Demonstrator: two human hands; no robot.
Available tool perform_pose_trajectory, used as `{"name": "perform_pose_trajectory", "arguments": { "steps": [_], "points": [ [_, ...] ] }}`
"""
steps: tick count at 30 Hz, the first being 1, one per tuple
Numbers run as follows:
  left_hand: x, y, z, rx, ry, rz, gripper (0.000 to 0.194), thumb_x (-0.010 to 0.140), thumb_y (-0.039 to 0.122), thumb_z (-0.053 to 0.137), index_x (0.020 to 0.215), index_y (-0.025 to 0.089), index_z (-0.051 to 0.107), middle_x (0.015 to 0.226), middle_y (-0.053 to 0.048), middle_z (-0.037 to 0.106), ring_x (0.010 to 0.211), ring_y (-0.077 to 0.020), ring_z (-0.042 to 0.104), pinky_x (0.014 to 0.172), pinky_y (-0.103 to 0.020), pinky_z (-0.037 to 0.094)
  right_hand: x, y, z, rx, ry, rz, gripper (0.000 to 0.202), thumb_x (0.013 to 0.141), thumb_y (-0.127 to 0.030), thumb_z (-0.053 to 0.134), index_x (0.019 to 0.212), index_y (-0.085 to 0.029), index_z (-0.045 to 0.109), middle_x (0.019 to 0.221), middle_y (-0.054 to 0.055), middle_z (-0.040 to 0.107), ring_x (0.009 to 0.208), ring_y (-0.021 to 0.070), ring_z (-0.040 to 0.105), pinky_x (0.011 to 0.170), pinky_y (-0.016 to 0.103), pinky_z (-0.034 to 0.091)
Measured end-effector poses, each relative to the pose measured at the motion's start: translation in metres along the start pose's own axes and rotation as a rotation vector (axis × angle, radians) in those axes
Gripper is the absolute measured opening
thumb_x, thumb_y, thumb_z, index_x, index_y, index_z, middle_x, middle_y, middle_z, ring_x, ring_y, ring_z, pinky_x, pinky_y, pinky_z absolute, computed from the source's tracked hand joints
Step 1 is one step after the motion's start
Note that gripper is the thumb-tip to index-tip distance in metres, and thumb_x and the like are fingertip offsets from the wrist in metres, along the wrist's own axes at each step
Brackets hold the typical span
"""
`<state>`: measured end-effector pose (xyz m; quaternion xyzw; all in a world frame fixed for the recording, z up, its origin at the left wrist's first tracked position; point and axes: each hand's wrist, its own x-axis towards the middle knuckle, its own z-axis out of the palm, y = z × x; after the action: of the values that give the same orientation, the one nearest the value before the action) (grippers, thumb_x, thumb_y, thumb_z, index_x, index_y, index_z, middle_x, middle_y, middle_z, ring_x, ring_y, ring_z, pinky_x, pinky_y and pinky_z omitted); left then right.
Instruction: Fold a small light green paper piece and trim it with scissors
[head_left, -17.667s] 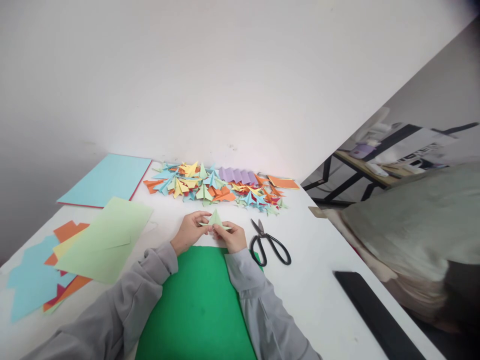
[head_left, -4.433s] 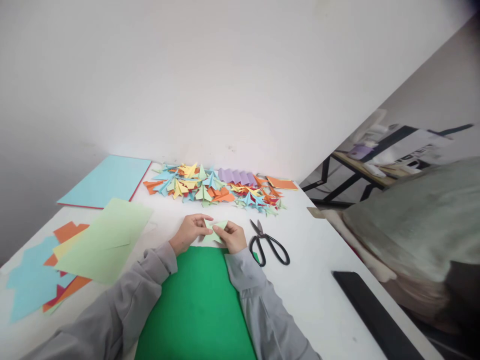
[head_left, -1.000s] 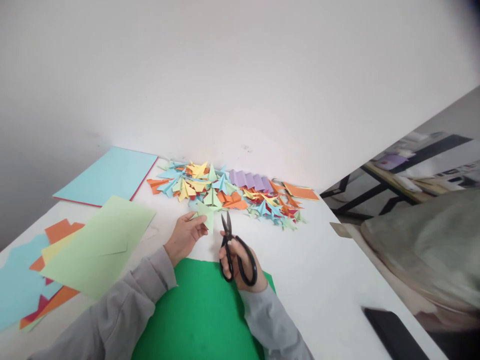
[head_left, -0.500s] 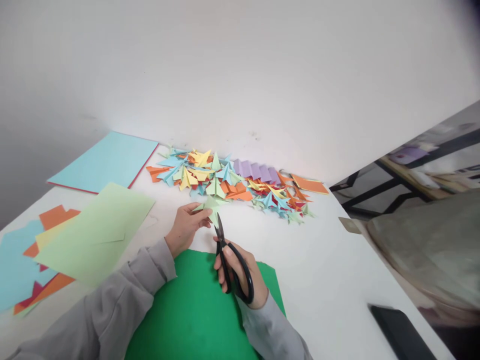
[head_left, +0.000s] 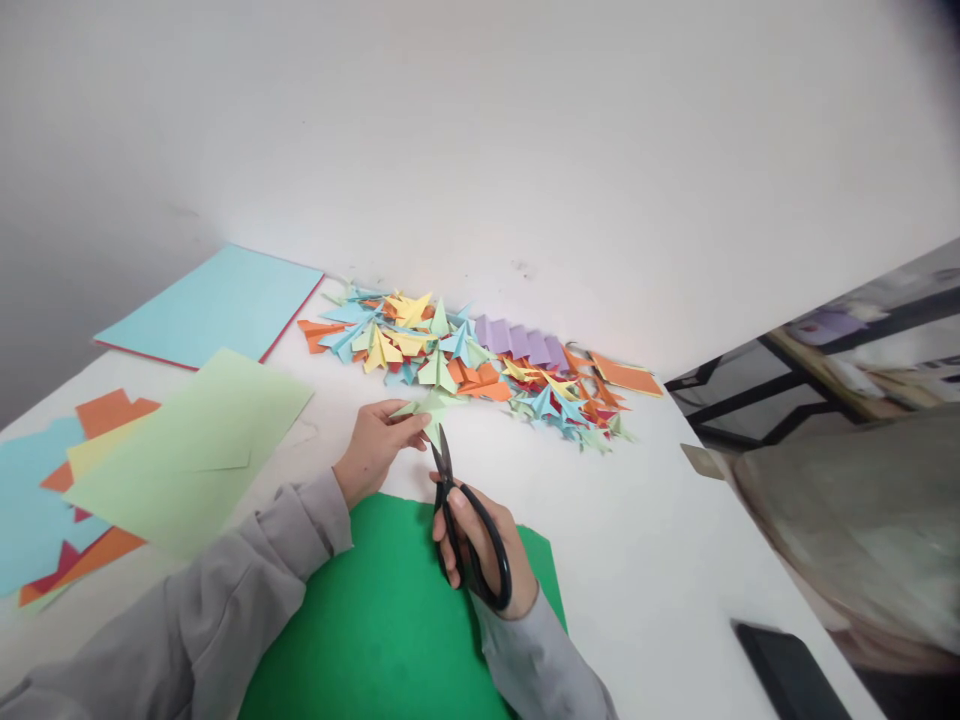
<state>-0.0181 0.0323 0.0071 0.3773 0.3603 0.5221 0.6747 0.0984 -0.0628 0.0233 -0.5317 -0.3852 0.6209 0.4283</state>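
My left hand (head_left: pixel 381 448) pinches a small folded light-green paper piece (head_left: pixel 436 412) between thumb and fingers, just in front of the pile of folded paper shapes (head_left: pixel 450 350). In my right hand (head_left: pixel 487 545) are black-handled scissors (head_left: pixel 496 570), my fingers through the loops. Their blades are parted, with the tips at the lower edge of the green paper; whether they touch it I cannot tell. Below both hands lies a green sheet (head_left: pixel 375 620), partly covered by my sleeves.
At left are a large light-green sheet (head_left: pixel 225 420) over coloured scraps (head_left: pixel 37 530) and a pale-blue sheet (head_left: pixel 217 305) with a red edge. Orange paper (head_left: pixel 630 378) sits by the wall. A black phone-like object (head_left: pixel 787 670) rests near the table's right edge.
The view has shifted slightly. My left hand still holds the green paper, and the scissors stay close beneath it with their blades still parted.
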Motion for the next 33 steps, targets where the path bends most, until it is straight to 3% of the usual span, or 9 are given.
{"name": "perform_pose_trajectory", "arguments": {
  "steps": [33],
  "points": [
    [0.0004, 0.001, 0.0012, -0.036, 0.006, -0.035, 0.017, 0.057, 0.025, 0.066, 0.061, 0.01, 0.059, 0.057, -0.001, 0.055, 0.049, -0.0083, 0.05, 0.049, -0.023, 0.044, -0.0016, 0.0028, -0.0019, -0.064, 0.035, -0.002, 0.047, 0.074, -0.047, 0.051, 0.106, -0.013, 0.054, 0.049, -0.005, 0.049, 0.026, 0.0028, 0.035, 0.022, 0.014, 0.03]
  ]
}}
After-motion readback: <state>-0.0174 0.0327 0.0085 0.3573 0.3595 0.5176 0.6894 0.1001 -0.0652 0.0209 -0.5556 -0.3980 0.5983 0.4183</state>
